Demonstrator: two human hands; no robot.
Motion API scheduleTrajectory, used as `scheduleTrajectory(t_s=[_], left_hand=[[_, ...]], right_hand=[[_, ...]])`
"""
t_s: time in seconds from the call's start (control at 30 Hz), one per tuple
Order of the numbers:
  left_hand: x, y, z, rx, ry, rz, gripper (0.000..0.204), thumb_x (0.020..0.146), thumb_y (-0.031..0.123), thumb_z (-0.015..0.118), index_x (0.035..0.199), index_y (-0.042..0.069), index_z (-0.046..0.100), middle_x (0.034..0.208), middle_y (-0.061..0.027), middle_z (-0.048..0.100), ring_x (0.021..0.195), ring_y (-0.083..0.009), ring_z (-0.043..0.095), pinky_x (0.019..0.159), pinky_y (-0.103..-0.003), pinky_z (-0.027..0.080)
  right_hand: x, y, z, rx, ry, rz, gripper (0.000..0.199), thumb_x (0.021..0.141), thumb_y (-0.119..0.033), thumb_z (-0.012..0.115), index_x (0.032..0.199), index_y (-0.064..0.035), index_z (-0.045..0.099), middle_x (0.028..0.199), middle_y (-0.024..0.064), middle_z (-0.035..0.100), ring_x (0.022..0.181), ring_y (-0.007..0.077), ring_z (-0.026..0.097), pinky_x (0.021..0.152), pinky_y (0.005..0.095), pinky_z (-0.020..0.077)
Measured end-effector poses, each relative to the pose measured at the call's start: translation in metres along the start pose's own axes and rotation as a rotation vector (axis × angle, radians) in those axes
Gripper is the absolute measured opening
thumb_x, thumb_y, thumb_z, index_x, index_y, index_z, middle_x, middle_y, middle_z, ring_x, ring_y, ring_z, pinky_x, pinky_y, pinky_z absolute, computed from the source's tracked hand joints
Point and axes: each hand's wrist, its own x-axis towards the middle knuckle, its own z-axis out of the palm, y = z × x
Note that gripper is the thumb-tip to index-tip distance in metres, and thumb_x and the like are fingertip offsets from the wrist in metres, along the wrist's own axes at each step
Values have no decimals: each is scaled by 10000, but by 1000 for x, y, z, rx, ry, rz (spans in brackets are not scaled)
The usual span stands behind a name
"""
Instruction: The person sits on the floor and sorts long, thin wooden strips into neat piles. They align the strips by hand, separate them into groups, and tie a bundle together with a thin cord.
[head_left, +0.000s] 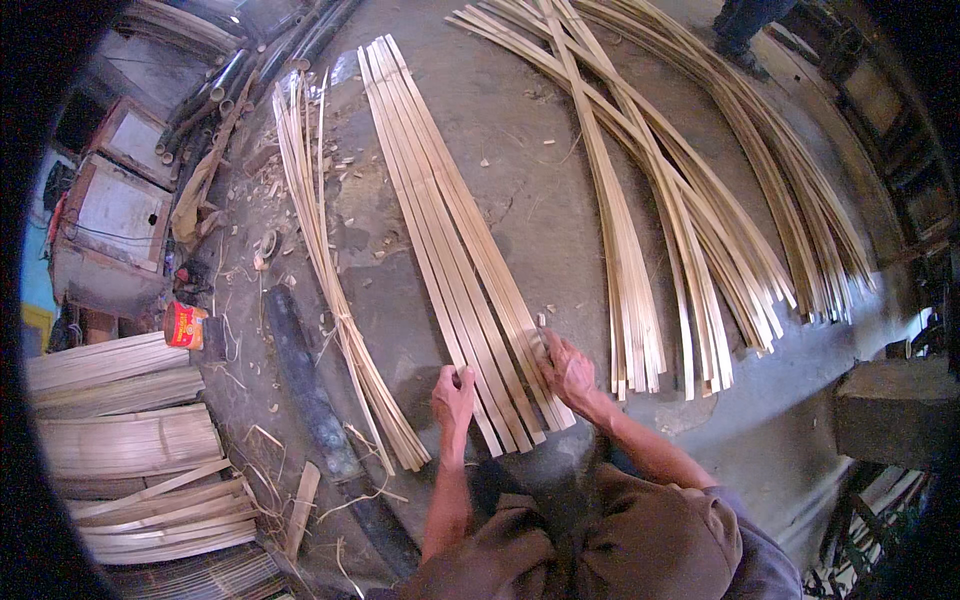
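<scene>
A row of long, flat, pale strips, like split bamboo, lies side by side on the floor in front of me, with a narrow gap between some of them. My left hand is closed at the row's left edge, near its close end; whatever is in its fingers is hidden. At the right edge, my right hand has its fingers curled against the outermost strip. A small dark piece shows by its fingertips, too small to name.
A loose bundle of thin strips lies left, beside a dark pole. More bundles cross at right. Stacked slats and a red-yellow container are far left. Scraps litter the floor; a person's legs show top right.
</scene>
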Motion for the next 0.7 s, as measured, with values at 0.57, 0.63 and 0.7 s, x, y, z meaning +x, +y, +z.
scheduleTrajectory(t_s=[0.57, 0.63, 0.7], left_hand=[[2, -1, 8, -21, -9, 33, 389, 856, 400, 634, 948, 25, 596, 758, -172, 645, 724, -342, 641, 671, -440, 482], [5, -7, 10, -14, -17, 51, 399, 856, 402, 636, 942, 15, 594, 739, -167, 630, 706, -332, 628, 670, -437, 477], [5, -20, 13, -36, 39, 87, 396, 852, 398, 642, 932, 14, 590, 714, -158, 610, 675, -322, 607, 663, -439, 472]], right_hand=[[7, -3, -10, 191, -48, 99, 322, 903, -305, 538, 1164, -118, 566, 900, 228, 664, 848, 402, 663, 708, 503, 510], [11, 8, -23, 257, -53, 212, 297, 918, -284, 545, 1137, -91, 601, 899, 211, 674, 816, 327, 673, 676, 443, 517], [17, 19, -47, 357, 0, 289, 280, 936, -262, 555, 1121, -63, 624, 880, 181, 685, 762, 226, 662, 624, 371, 509]])
